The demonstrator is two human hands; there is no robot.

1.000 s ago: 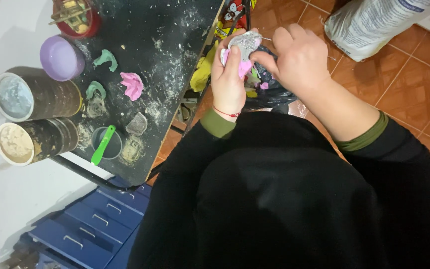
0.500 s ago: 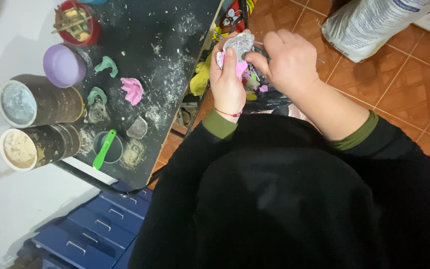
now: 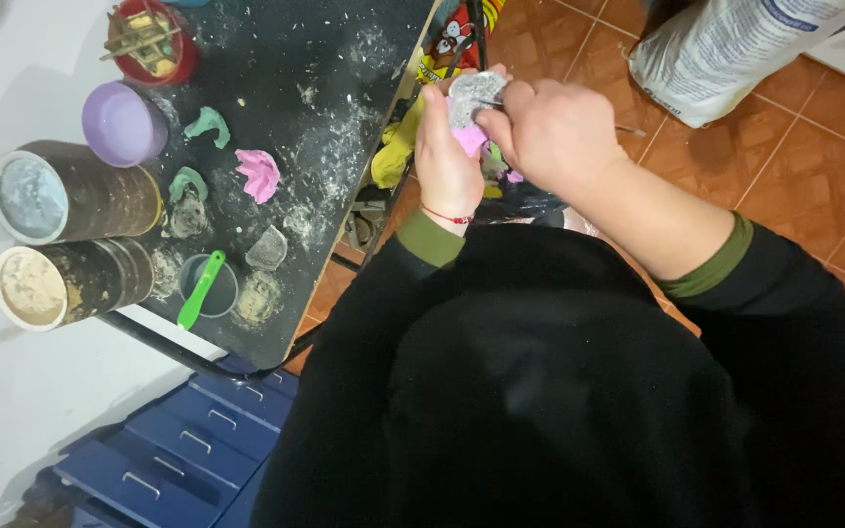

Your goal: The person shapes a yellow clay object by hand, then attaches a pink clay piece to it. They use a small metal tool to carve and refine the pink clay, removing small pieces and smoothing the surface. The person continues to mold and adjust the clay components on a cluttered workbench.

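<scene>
Both hands have edged closer together, left hand (image 3: 450, 161) and right hand (image 3: 550, 132) clamped on the grey lump (image 3: 471, 95) (pink mould (image 3: 258, 174) lies apart on table (image 3: 344, 59))

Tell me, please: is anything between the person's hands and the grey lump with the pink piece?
Nothing visible is. The left hand holds the grey lump and pink piece directly, and the right hand presses against the lump from the other side.

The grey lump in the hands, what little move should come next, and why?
Probably one more small scrape. The left hand cups the grey lump in a pink mould, and the right hand presses a thin tool against its top, so the work there looks unfinished.
</scene>
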